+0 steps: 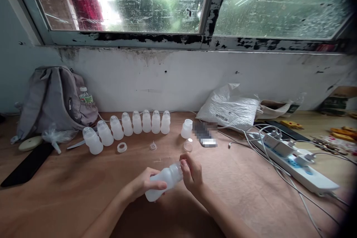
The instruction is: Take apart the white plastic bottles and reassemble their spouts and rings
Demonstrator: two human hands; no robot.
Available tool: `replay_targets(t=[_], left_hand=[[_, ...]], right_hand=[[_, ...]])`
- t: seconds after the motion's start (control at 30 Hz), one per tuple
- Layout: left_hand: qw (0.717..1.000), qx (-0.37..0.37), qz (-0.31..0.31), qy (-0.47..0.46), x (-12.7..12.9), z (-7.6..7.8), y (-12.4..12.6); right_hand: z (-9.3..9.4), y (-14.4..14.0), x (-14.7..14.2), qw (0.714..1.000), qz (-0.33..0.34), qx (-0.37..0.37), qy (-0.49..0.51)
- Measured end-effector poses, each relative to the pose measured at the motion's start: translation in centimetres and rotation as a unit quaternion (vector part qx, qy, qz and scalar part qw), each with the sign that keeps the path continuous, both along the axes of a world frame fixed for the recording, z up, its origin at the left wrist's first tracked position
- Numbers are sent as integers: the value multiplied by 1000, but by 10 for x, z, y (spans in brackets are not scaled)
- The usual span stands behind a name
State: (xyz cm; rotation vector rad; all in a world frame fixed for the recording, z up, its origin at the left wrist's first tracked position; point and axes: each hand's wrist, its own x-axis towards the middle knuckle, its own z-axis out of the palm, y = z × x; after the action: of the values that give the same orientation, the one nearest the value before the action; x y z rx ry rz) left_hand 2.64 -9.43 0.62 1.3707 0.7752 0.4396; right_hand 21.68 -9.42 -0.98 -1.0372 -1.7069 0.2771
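Translucent white bottle, grey backpack

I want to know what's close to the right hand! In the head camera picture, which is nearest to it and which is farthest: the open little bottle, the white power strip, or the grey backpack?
1. Open little bottle: just beyond the right hand, toward the wall.
2. White power strip: off to the right.
3. Grey backpack: far left, against the wall.

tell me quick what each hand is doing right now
Left hand: closed around the body of the white bottle.
Right hand: fingers closed on that bottle's cap end.
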Motion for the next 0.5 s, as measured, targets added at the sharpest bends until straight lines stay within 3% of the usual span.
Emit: replay_targets(t=[0.1,0.27,0.4,0.5], left_hand=[[989,-129,-53,-43,-6,-5,4],[964,-225,-116,-80,-19,-16,10],[956,-248,-136,-74,-30,-22,16],[963,-231,-120,-73,-37,-25,20]], right_hand=[[-4,-1,-5,1000,5,-11,17],[-12,-3,-9,999,4,-19,40],[-15,14,4,982,-135,-33,126],[-19,35,21,981,-178,-10,74]])
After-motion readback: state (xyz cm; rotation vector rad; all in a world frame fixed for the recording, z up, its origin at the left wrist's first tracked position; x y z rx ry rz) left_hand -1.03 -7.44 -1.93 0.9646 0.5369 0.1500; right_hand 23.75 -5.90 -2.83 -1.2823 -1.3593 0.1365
